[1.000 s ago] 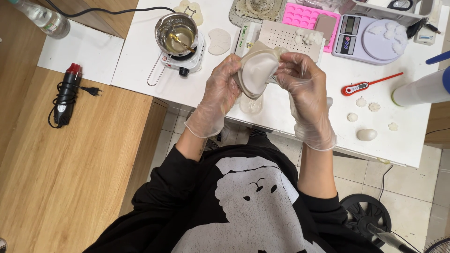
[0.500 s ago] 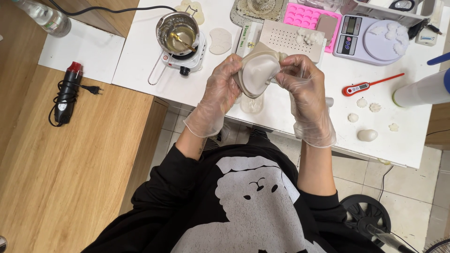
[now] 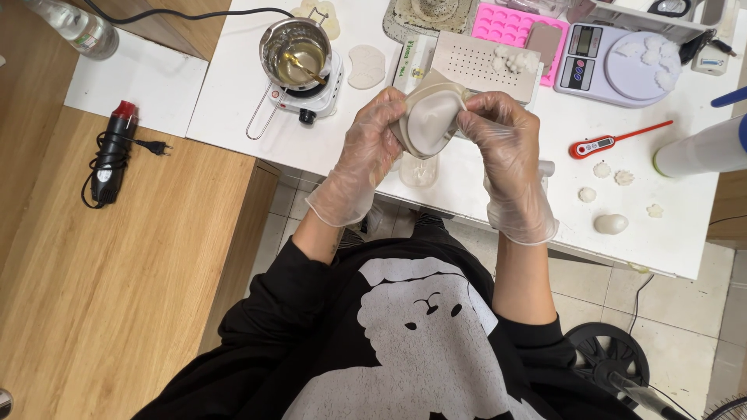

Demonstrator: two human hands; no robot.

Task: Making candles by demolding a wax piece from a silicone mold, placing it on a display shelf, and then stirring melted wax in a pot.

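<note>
1. A soft, pale beige silicone mould, rounded and pouch-like, is held up in both gloved hands over the near edge of the white desk, in front of the person's chest.
2. It looks light and rubbery, folding where it is pressed, so it likely bends easily and could slip against the thin clear gloves; its turned-back rim seems the surest place to take hold.
3. The left hand cups the mould's left side, its grip closed around it with fingers curled onto the rim.
4. The right hand pinches the right rim, its grip clenched on the mould's edge.
5. Behind, on the desk, stand a steel pot on a small white hotplate, a pink tray mould, a digital kitchen scale and a red probe thermometer.
</note>
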